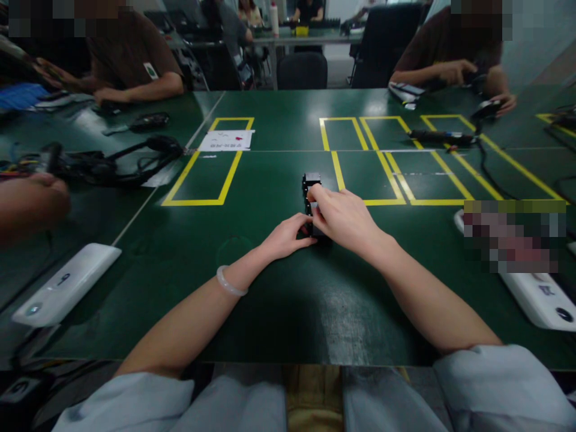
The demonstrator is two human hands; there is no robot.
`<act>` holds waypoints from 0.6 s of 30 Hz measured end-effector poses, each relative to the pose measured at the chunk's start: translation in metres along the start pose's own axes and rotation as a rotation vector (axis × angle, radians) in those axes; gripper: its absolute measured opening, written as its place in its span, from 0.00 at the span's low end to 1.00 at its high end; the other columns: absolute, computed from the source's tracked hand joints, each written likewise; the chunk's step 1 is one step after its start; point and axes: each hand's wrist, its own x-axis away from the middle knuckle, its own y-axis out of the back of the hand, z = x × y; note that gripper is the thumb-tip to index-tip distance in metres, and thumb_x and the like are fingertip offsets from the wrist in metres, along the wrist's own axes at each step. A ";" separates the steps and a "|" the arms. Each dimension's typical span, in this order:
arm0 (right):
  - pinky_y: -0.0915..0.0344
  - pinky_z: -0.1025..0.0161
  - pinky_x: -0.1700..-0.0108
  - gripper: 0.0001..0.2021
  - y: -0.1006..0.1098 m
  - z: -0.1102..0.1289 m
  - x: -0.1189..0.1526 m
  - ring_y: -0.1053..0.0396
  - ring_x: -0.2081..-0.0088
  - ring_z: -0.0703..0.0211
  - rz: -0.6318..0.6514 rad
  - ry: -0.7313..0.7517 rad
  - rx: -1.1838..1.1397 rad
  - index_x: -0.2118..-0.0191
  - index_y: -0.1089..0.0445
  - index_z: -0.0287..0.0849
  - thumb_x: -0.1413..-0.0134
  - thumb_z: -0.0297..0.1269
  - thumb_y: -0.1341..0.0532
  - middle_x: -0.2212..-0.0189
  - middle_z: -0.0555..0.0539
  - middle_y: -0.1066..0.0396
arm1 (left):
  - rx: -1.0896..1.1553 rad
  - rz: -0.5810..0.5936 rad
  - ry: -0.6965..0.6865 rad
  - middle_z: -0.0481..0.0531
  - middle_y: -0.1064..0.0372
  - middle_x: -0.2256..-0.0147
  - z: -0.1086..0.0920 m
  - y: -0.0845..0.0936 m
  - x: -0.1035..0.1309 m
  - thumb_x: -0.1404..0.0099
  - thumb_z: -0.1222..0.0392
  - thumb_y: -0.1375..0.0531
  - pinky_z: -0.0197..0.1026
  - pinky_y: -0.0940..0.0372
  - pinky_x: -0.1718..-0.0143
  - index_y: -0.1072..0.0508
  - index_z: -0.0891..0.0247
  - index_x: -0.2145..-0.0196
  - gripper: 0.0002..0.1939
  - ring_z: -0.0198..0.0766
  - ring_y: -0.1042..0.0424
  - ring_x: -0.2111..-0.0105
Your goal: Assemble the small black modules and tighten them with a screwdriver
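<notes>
A small black block-like part (312, 179) with a grey top stands in a row on the green table, in the middle of the head view. Its near end is mostly covered by my fingers, so I cannot make out its exact kind. From above and the right, my right hand (344, 219) closes its thumb and fingers on it. My left hand (290, 235), with a pale bangle (231, 282) on the wrist, holds the near end low at the tabletop, thumb and fingertips against it.
Yellow tape outlines (220, 201) mark the green table (270, 312). A white paper label (226, 140) lies beyond my left hand. Long white cases lie left (72, 282) and right (531, 294). Black cable bundles (148, 153) sit at left; co-workers' hands are at the left edge and far side.
</notes>
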 end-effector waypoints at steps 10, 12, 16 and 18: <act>0.52 0.61 0.65 0.12 -0.001 0.000 -0.002 0.33 0.73 0.59 0.036 -0.019 0.064 0.57 0.36 0.41 0.35 0.38 0.54 0.72 0.46 0.26 | 0.012 0.008 0.017 0.53 0.32 0.58 0.001 0.000 0.000 0.38 0.53 0.38 0.43 0.34 0.58 0.34 0.63 0.50 0.21 0.42 0.29 0.62; 0.51 0.62 0.65 0.11 0.000 0.001 -0.001 0.33 0.71 0.59 0.013 -0.009 0.042 0.57 0.37 0.40 0.36 0.35 0.54 0.70 0.46 0.26 | 0.007 0.004 0.008 0.53 0.32 0.59 0.001 0.000 0.001 0.38 0.53 0.38 0.43 0.34 0.58 0.33 0.62 0.51 0.20 0.42 0.30 0.62; 0.51 0.62 0.65 0.10 0.001 0.001 0.001 0.32 0.68 0.58 -0.026 0.009 0.012 0.56 0.38 0.40 0.38 0.34 0.53 0.65 0.45 0.26 | -0.003 -0.004 -0.008 0.52 0.33 0.60 0.002 0.000 0.000 0.38 0.53 0.38 0.43 0.35 0.58 0.32 0.62 0.53 0.18 0.42 0.30 0.61; 0.51 0.62 0.65 0.11 0.001 0.001 0.000 0.32 0.69 0.58 -0.012 0.006 0.022 0.56 0.38 0.40 0.36 0.37 0.53 0.67 0.46 0.26 | -0.005 -0.002 0.006 0.53 0.32 0.59 0.002 0.000 0.000 0.38 0.53 0.38 0.44 0.35 0.58 0.32 0.62 0.53 0.18 0.43 0.30 0.61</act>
